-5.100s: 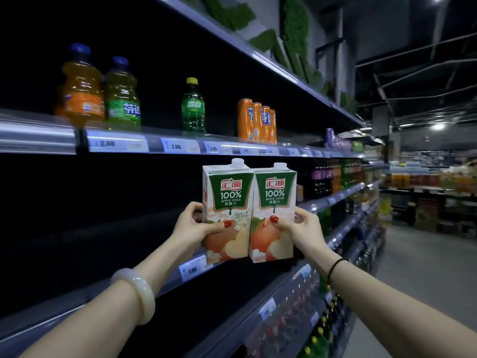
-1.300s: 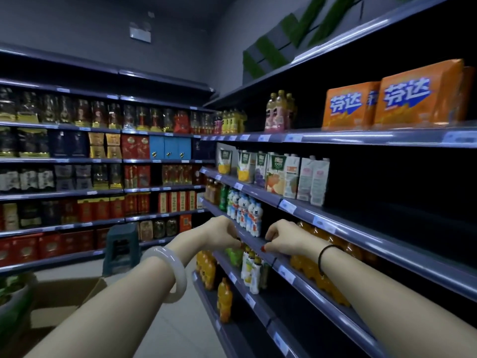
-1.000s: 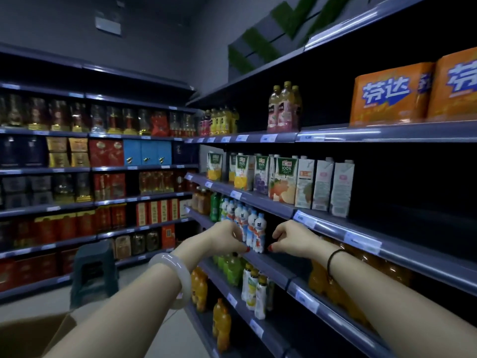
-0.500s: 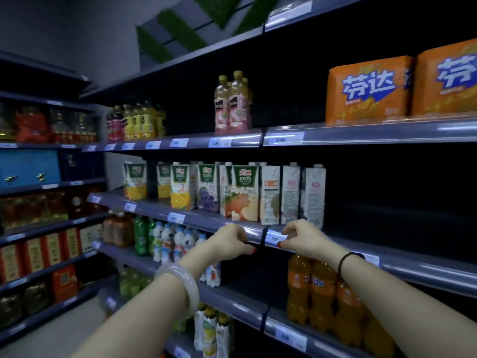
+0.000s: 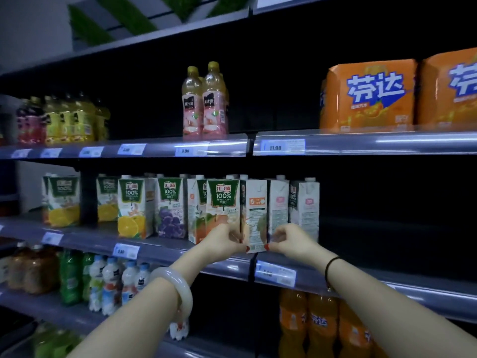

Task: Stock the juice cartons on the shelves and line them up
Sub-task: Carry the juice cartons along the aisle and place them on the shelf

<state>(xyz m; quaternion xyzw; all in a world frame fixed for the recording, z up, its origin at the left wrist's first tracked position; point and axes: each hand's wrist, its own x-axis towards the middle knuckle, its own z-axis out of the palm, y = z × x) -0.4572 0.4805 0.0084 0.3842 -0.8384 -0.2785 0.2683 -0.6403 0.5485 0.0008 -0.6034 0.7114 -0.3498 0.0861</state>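
Observation:
A row of green-and-white juice cartons stands on the middle shelf (image 5: 90,239): orange (image 5: 131,208), grape (image 5: 170,208) and apple (image 5: 222,200). To their right, three cartons show their white sides. My left hand (image 5: 223,245) and my right hand (image 5: 291,241) pinch the bottom corners of the first sideways carton (image 5: 255,215), thumbs on its front edge. That carton sits at the shelf's front lip, touching the apple carton. Two more sideways cartons (image 5: 305,205) stand to its right.
Pink-labelled bottles (image 5: 204,104) and orange multipacks (image 5: 366,96) fill the shelf above. Small bottles (image 5: 111,280) and orange soda bottles (image 5: 317,324) stand on the shelf below. Price tags (image 5: 276,273) line the shelf rail just under my hands.
The view swung from the aisle back onto the carton shelf. Both hands rose from the shelf rail and took hold of the base of the sideways carton.

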